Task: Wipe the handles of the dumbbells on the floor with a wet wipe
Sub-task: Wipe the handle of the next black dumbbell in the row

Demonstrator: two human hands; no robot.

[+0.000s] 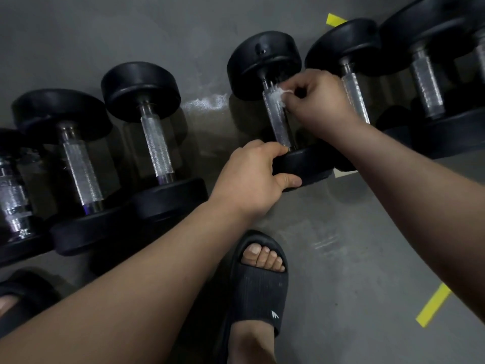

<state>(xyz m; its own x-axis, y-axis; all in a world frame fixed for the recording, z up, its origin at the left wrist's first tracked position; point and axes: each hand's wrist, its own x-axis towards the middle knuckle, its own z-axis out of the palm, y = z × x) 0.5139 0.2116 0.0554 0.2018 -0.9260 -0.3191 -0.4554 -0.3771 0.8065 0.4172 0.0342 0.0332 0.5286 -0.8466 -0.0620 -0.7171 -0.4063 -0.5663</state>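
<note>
Right hand (319, 101) presses wipe (278, 93) (crumpled) against handle (275, 115).

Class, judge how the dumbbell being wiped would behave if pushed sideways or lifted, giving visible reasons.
Probably apt to roll: the dumbbell has round black ends, and the left hand grips its near head, seemingly steadying it. Likely heavy for its size, given thick ends and a metal handle. That knurled handle, where the right hand presses the wet wipe, should resist slipping.

Dumbbells (154, 137) lie in a row on the floor (367, 245). The right hand (320, 101) holds a wipe (278, 91) on the middle dumbbell (262, 56)'s handle (277, 119). The left hand (252, 179) grips its near end. A slipper (258, 292) is before it.
</note>
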